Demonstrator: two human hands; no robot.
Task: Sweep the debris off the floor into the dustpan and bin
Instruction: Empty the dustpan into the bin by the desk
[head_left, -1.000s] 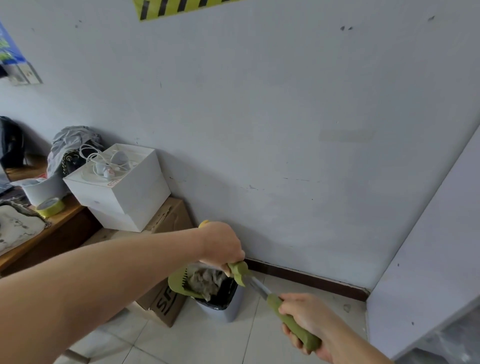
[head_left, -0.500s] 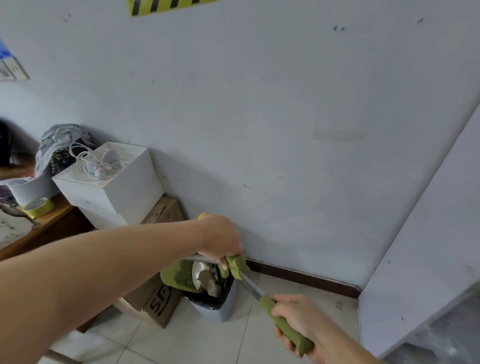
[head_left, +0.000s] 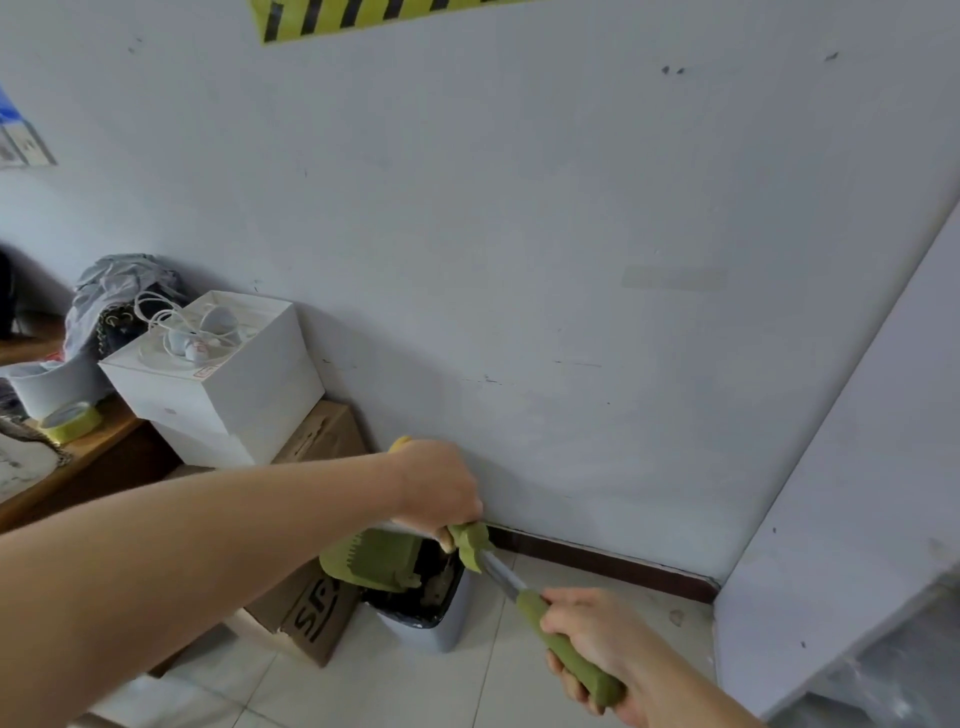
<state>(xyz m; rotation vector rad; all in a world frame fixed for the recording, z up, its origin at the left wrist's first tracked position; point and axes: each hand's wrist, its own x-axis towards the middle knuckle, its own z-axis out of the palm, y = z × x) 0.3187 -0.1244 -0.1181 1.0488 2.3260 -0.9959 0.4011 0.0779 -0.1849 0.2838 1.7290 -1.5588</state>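
Green dustpan (head_left: 374, 561) tipped over the grey bin (head_left: 431, 623); our right hand (head_left: 592, 639) wraps its handle (head_left: 530, 610), our left hand (head_left: 441, 488) clamps a shaft (head_left: 410, 528) above. We should tilt steeply, lip inside the rim.

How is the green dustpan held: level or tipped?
Tipped. The dustpan slants down into the open mouth of the bin, while the right hand grips its handle.

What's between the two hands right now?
Head view: only the dustpan handle itself: its silver shaft and green joint run from left hand to right hand.
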